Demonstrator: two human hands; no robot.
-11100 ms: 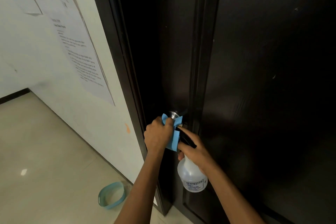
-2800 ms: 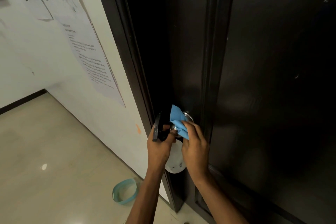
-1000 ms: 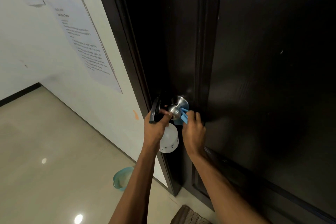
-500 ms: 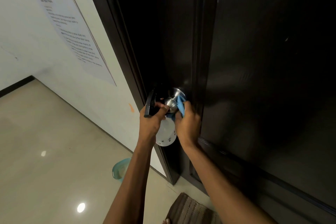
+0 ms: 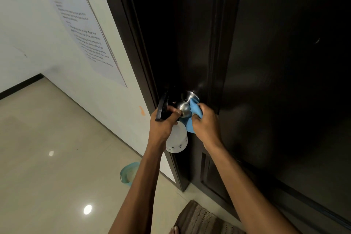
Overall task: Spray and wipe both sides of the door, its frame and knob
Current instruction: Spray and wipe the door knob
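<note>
A dark door (image 5: 284,81) fills the right of the view, its dark frame (image 5: 129,30) running along its left edge. A silver knob (image 5: 183,107) sticks out at waist height. My left hand (image 5: 164,121) grips the black trigger head of a white spray bottle (image 5: 178,138), which hangs just left of and below the knob. My right hand (image 5: 206,125) holds a blue cloth (image 5: 193,114) against the right side of the knob's neck.
A white wall (image 5: 38,34) with a printed paper sheet (image 5: 83,30) lies left of the frame. A teal bowl (image 5: 129,174) sits on the beige tiled floor (image 5: 47,157) by the frame's foot. A brown striped mat (image 5: 199,218) lies below, with toes at its edge.
Earlier my left hand wiped the knob and my right held the bottle; they have swapped. In the last second the cloth has shifted around the knob's right side.
</note>
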